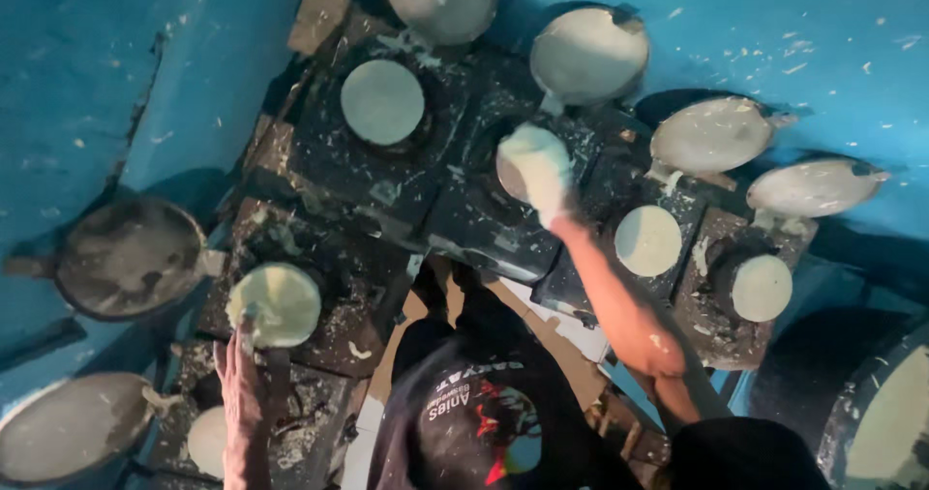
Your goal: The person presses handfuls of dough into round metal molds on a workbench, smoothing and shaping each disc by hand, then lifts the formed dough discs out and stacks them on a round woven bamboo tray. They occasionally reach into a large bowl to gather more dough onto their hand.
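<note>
Head view, looking down on a dark, batter-spattered desk point(464, 219) set with round pans.

Right hand point(538, 169) is coated white; its grip is closed on a pale batter-soaked wad point(527, 151), pressed into the centre pan point(505, 173) directly under the grip. Wad material can't be confirmed, view is blurred.

Left hand point(239, 372) is stretched flat, grip apart, fingertips touching the near edge of a pale round flatbread point(277, 302) just ahead of the grip.

More pale discs are seen: one point(382, 101) left of the right grip, two point(647, 240) point(762, 288) to its right. Hinged round lids point(588, 55) stand open beyond the right grip against the blue wall point(774, 26). A dark lid point(128, 256) lies left of the left grip
</note>
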`<state>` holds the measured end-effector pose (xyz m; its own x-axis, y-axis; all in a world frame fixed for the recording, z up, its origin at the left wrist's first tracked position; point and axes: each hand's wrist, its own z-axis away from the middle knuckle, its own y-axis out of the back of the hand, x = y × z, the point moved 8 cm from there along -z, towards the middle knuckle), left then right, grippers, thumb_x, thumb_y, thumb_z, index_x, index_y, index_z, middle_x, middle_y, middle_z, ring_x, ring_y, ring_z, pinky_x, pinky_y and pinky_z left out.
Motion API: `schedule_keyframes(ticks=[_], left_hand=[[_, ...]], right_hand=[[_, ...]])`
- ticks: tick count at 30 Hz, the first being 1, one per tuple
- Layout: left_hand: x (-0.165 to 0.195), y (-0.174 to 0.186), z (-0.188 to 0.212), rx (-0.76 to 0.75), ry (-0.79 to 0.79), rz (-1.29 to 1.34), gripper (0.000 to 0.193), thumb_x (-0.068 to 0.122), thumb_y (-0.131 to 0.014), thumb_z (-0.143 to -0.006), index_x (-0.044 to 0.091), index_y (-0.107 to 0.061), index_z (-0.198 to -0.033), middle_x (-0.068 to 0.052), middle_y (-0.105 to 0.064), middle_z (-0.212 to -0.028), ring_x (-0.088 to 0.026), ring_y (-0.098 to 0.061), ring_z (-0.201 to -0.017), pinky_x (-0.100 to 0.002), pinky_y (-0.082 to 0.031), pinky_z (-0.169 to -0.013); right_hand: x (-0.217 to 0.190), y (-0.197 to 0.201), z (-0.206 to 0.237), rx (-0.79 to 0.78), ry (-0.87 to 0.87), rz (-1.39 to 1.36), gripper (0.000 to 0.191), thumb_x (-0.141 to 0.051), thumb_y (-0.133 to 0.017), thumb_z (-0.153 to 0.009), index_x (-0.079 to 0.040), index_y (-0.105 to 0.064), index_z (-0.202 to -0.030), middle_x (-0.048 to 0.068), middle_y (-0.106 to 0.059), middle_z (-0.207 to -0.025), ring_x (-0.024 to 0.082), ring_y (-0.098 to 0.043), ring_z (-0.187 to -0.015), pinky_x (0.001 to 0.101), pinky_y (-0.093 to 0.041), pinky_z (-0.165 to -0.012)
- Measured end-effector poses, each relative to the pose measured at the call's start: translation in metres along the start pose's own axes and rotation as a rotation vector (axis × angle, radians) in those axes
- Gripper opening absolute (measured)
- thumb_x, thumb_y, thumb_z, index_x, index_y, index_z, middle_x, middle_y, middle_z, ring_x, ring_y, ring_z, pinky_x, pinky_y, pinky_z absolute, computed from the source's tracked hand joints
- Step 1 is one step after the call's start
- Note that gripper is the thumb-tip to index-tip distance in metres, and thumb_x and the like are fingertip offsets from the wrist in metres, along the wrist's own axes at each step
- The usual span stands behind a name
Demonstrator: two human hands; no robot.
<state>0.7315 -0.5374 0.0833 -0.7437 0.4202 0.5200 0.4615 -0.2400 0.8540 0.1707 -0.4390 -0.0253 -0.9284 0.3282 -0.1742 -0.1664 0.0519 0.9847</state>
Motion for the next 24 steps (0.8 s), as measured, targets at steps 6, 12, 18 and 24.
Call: schedule_keyframes(ticks=[6,12,18,24], left_hand=[[0.070,0.001,-0.036,0.062,-0.043,0.053,0.069,0.025,-0.065,-0.095,0.002,-0.038,-0.154,-0.030,-0.045,-0.154,-0.049,-0.041,-0.143,-0.056,-0.034,-0.120],[0.157,-0.048,-0.140,-0.036,-0.225,0.140,0.059,0.015,-0.056,-0.102,0.000,-0.039,-0.157,-0.027,-0.049,-0.156,-0.049,-0.048,-0.143,-0.048,-0.041,-0.118],[0.197,-0.106,-0.244,-0.143,-0.319,0.009,0.073,0.018,-0.066,-0.093,0.006,-0.035,-0.158,-0.023,-0.055,-0.144,-0.043,-0.052,-0.130,-0.053,-0.037,-0.115],[0.232,-0.137,-0.312,-0.235,-0.535,-0.336,0.100,0.024,-0.079,-0.072,0.012,-0.029,-0.158,-0.024,-0.052,-0.142,-0.043,-0.049,-0.132,-0.065,-0.024,-0.113]], right_hand=[[0.022,0.003,-0.026,-0.034,-0.187,0.088,0.042,-0.024,-0.048,-0.105,0.002,-0.062,-0.134,0.025,-0.061,-0.137,0.040,-0.059,-0.128,0.0508,-0.043,-0.113],[0.042,0.032,-0.002,0.004,-0.035,-0.078,0.037,-0.021,-0.048,-0.107,-0.002,-0.062,-0.135,0.022,-0.063,-0.136,0.037,-0.061,-0.127,0.0489,-0.046,-0.111],[0.169,0.054,-0.017,-0.234,-0.494,0.113,0.033,-0.018,-0.048,-0.110,-0.005,-0.062,-0.137,0.018,-0.066,-0.135,0.034,-0.063,-0.125,0.0470,-0.050,-0.108],[0.142,0.028,0.001,-0.455,-0.209,0.137,0.032,-0.015,-0.047,-0.112,-0.007,-0.060,-0.140,0.016,-0.067,-0.137,0.031,-0.064,-0.125,0.0441,-0.053,-0.105]])
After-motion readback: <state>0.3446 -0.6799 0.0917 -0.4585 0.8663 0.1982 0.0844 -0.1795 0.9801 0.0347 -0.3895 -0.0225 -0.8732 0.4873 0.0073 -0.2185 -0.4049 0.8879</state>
